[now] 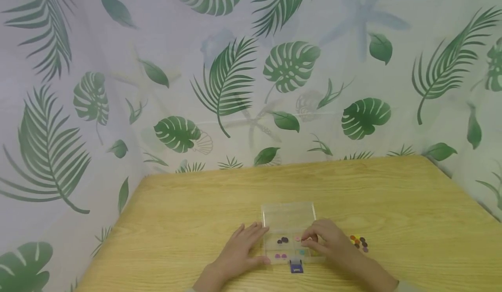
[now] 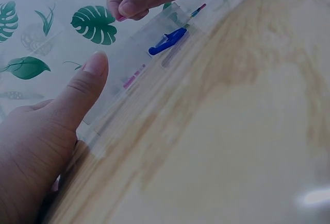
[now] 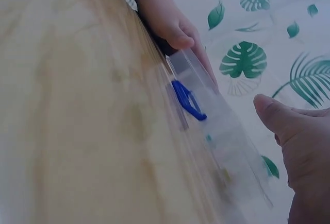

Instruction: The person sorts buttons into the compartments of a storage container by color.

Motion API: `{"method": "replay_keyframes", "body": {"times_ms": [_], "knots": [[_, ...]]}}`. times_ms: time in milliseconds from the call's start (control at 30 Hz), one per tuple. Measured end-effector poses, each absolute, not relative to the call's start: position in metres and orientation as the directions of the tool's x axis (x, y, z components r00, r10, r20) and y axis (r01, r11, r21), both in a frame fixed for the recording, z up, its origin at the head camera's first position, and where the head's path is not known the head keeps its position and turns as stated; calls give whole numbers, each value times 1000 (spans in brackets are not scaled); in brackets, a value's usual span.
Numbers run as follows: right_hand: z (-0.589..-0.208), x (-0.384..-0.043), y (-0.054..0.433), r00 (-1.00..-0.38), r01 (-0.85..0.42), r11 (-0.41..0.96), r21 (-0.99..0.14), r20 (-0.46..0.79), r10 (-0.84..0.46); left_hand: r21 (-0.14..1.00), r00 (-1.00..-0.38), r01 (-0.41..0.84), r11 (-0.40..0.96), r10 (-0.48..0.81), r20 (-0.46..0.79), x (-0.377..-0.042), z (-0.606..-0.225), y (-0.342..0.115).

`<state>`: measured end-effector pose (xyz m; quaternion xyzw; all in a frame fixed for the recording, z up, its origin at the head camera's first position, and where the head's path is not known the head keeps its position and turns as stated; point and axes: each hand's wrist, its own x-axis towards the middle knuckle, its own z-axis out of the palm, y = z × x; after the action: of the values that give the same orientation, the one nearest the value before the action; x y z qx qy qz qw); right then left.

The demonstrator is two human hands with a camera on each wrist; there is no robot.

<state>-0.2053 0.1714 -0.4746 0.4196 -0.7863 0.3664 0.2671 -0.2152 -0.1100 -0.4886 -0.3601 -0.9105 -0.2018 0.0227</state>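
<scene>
A clear divided plastic box (image 1: 283,249) stands on the table with its lid (image 1: 289,215) raised at the back and a blue latch (image 1: 296,266) in front. My left hand (image 1: 240,249) rests against the box's left side, fingers extended and thumb near the front corner. Over the right compartments, my right hand (image 1: 328,241) pinches a small pink piece (image 2: 121,18) between thumb and fingertips. Dark round pieces (image 1: 284,240) lie in the back left compartment, purple pieces (image 1: 280,256) in the front left, and a turquoise piece (image 1: 302,252) farther right. The right hand hides part of the box.
Right of the box, beyond my right hand, lies a loose group of small orange, yellow, dark and purple pieces (image 1: 357,241). The wood-grained table (image 1: 188,213) reaches back to a leaf-patterned cloth wall (image 1: 243,152).
</scene>
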Motion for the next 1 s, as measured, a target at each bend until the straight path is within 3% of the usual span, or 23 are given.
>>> {"method": "replay_keyframes", "body": {"times_ms": [167, 300, 567, 733, 1000], "knots": [[-474, -211, 150, -402, -903, 353, -244, 770, -495, 348, -738, 666, 659, 649, 184, -216, -488, -110], [-475, -212, 139, -358, -913, 370, -173, 776, -519, 351, -740, 663, 661, 651, 172, -216, -487, -110], [-478, -212, 136, -371, -889, 438, -132, 769, -520, 365, -739, 663, 654, 650, 177, -217, -488, -110], [-479, -212, 139, -397, -875, 463, -143, 759, -516, 351, -739, 664, 660, 650, 176, -216, -489, -110], [-480, -213, 150, -390, -876, 455, -160, 791, -472, 352, -737, 666, 658, 651, 180, -216, -489, -111]]}}
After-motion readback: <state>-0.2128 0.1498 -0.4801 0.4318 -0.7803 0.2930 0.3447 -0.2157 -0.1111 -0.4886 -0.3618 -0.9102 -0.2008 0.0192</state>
